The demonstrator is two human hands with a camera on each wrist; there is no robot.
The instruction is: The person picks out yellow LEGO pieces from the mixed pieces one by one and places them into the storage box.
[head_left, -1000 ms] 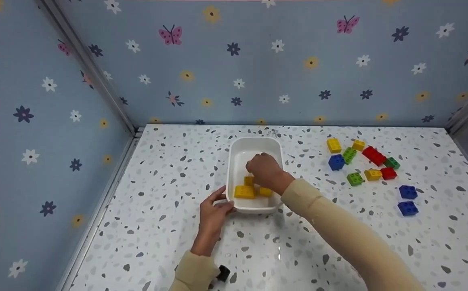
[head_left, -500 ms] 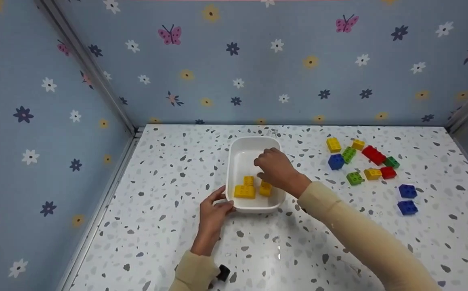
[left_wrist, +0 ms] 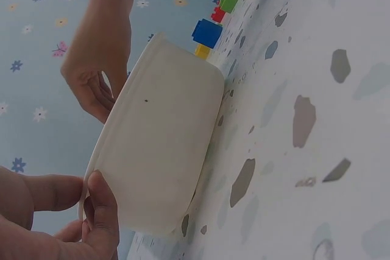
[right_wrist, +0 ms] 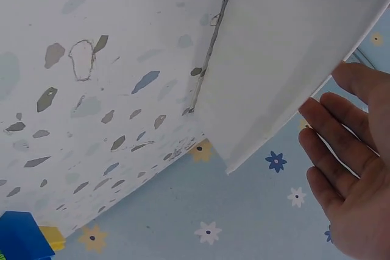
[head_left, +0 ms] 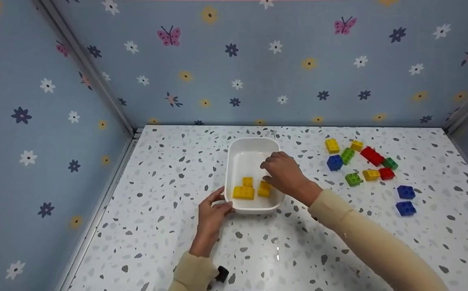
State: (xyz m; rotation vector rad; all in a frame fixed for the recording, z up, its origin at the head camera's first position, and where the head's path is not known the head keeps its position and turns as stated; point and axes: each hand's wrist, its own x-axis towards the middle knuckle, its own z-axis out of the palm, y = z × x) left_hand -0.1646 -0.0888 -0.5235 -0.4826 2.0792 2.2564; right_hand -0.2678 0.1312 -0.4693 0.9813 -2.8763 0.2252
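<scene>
Presently the left hand point(head_left: 210, 213) is pinching the near left rim of a white rectangular plastic tub point(head_left: 256, 210) on the white speckled bench point(head_left: 161, 182). Yellow studded plastic bricks point(head_left: 243, 193) are lying in its near half. The right hand point(head_left: 285, 173), apart from the left, is hanging over its right rim, fingers loosely bent. Farther right, blue, red, green and yellow studded bricks point(head_left: 371, 174) are lying scattered.

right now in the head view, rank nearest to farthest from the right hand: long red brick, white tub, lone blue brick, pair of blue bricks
1. White tub: the right hand is at its right rim.
2. Lone blue brick: to the hand's right.
3. Long red brick: farther right, slightly toward the wall.
4. Pair of blue bricks: farthest right, nearer the camera.
</scene>
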